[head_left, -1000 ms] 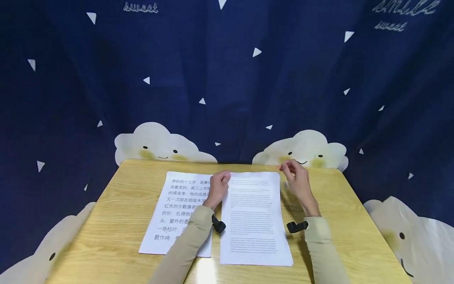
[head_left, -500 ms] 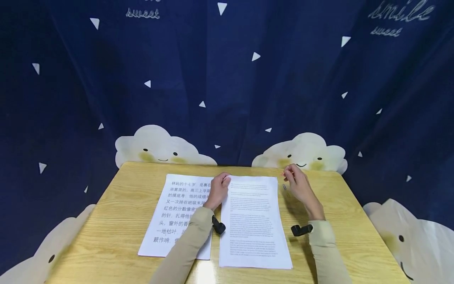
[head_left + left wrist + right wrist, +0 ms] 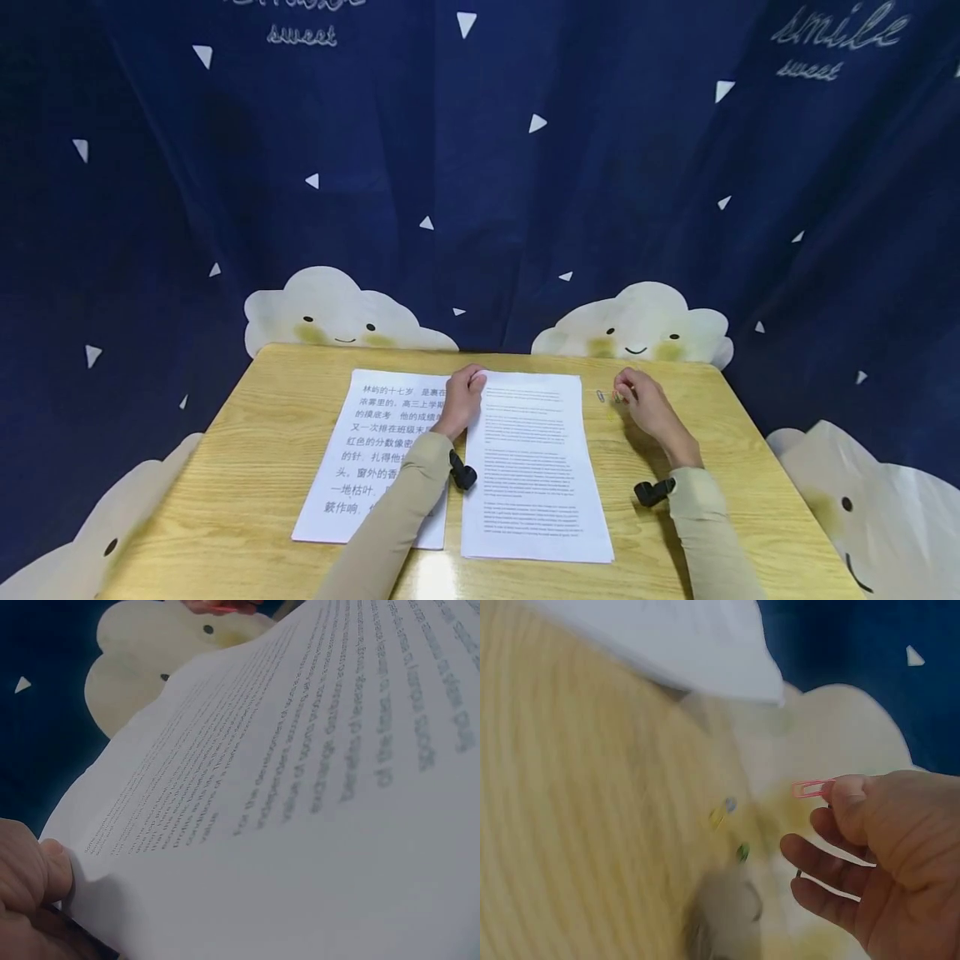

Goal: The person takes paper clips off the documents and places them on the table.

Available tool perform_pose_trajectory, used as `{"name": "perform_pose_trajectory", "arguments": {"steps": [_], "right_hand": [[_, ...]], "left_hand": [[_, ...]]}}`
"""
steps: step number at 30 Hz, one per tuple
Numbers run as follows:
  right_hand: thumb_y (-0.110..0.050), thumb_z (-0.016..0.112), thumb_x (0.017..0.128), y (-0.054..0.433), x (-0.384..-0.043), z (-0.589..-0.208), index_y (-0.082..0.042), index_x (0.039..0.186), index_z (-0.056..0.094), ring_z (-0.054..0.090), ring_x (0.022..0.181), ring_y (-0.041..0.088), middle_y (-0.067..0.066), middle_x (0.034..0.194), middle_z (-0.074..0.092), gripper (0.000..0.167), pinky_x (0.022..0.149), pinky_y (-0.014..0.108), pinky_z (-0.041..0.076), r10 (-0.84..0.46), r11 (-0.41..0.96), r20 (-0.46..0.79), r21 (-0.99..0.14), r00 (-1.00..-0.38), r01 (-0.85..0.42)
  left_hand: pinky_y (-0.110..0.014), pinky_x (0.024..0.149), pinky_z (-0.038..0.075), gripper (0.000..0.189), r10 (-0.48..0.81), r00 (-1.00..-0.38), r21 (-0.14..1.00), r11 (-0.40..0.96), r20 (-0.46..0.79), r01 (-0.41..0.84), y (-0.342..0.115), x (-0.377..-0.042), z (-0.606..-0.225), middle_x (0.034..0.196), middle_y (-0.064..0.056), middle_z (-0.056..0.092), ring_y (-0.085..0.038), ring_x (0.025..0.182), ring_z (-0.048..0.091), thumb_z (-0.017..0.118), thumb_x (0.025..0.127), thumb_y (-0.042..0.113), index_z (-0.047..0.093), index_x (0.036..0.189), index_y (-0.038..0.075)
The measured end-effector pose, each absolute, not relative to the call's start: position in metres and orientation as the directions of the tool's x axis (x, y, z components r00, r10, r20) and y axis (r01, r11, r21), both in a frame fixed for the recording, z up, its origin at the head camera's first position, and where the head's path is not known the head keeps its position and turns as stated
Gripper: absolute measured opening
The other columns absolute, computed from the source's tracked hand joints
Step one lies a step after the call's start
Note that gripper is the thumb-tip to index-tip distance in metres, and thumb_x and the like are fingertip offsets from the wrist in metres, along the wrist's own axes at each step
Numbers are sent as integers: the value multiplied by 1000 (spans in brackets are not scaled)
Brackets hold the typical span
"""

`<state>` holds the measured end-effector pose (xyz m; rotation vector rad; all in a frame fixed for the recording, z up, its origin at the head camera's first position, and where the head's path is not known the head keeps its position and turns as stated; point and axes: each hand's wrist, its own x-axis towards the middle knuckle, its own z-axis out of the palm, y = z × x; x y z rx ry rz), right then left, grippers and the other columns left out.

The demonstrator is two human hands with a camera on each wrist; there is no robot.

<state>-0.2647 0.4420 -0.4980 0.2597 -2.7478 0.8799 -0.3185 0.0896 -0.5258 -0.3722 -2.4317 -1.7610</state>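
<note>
My left hand (image 3: 461,400) grips the top left corner of a stack of printed sheets (image 3: 532,467), its thumb (image 3: 56,871) on the top page in the left wrist view. To the right of that stack is my right hand (image 3: 651,408), apart from the paper. Its thumb and forefinger pinch a pink paper clip (image 3: 808,789), plain in the right wrist view, while the other fingers stay loosely bent. Below it on the table lie a blue paper clip (image 3: 600,396), a yellow paper clip (image 3: 717,818) and a green paper clip (image 3: 742,852).
A second stack of sheets (image 3: 375,450) in large Chinese print lies on the left, partly under my left forearm. Both stacks rest on a wooden table (image 3: 247,467). Behind its far edge hangs a dark blue curtain (image 3: 480,167) with clouds and triangles.
My right hand has moved right and nearer to me, away from the stack's top right corner, with the pink paper clip. My left hand keeps its grip on the sheets.
</note>
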Motion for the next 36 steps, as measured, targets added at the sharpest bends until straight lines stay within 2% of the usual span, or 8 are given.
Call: {"name": "perform_pose_trajectory", "arguments": {"steps": [6, 11, 17, 19, 22, 27, 31, 36], "right_hand": [[1, 51, 108, 454, -262, -507, -1, 93, 60, 52, 72, 20, 12, 85, 65, 17, 68, 32, 42, -137, 794, 135, -577, -981, -191], [4, 49, 107, 456, -264, -508, -3, 87, 61, 46, 67, 17, 7, 77, 59, 25, 71, 36, 43, -190, 827, 96, -521, -977, -212], [17, 40, 98, 454, -273, -511, -3, 83, 57, 47, 73, 20, 3, 74, 49, 30, 72, 40, 40, -183, 861, 60, -473, -981, -189], [17, 42, 96, 454, -274, -514, -4, 83, 58, 48, 72, 20, 2, 75, 50, 29, 72, 40, 40, -171, 869, 55, -462, -984, -177], [9, 50, 103, 454, -275, -516, -5, 84, 63, 50, 69, 19, 3, 75, 56, 26, 70, 39, 43, -150, 880, 53, -449, -987, -158], [-3, 54, 107, 453, -276, -514, 0, 101, 71, 60, 76, 23, 11, 89, 69, 18, 73, 44, 52, -113, 883, 70, -450, -991, -132], [-9, 53, 108, 451, -271, -508, 5, 123, 68, 67, 92, 30, 21, 111, 71, 26, 79, 50, 56, -69, 898, 90, -428, -994, -101], [-10, 50, 107, 446, -260, -504, 6, 127, 65, 66, 88, 32, 24, 112, 69, 29, 75, 50, 54, -42, 895, 191, -428, -981, -122]], "left_hand": [[-48, 90, 53, 21, 142, -958, 914, 295, 247, 280, 89, -321, -527, 102, -23, 71, -34, 95, 65, 54, 106, 4, 71, 114, -5], [-47, 89, 54, 20, 150, -956, 907, 308, 251, 286, 87, -327, -531, 103, -22, 72, -33, 96, 67, 55, 106, 3, 72, 113, -5], [-49, 92, 54, 19, 152, -952, 903, 307, 264, 299, 88, -330, -533, 105, -23, 72, -36, 99, 68, 57, 105, 3, 71, 112, -7], [-50, 94, 54, 18, 160, -953, 903, 312, 258, 296, 88, -332, -535, 107, -24, 72, -37, 100, 68, 58, 104, 3, 71, 112, -7], [-50, 96, 53, 17, 168, -957, 901, 331, 238, 282, 90, -334, -538, 111, -23, 72, -37, 104, 68, 58, 104, 1, 71, 114, -5], [-50, 100, 52, 18, 171, -955, 883, 370, 241, 289, 90, -337, -538, 117, -22, 71, -37, 113, 66, 58, 104, -1, 69, 118, -3], [-52, 104, 49, 25, 186, -928, 855, 362, 323, 371, 88, -336, -533, 127, -25, 66, -40, 122, 62, 59, 104, 0, 65, 128, -3], [-55, 107, 47, 40, 196, -890, 831, 319, 412, 456, 80, -330, -516, 145, -22, 58, -41, 130, 56, 60, 105, 5, 55, 145, 2]]}}
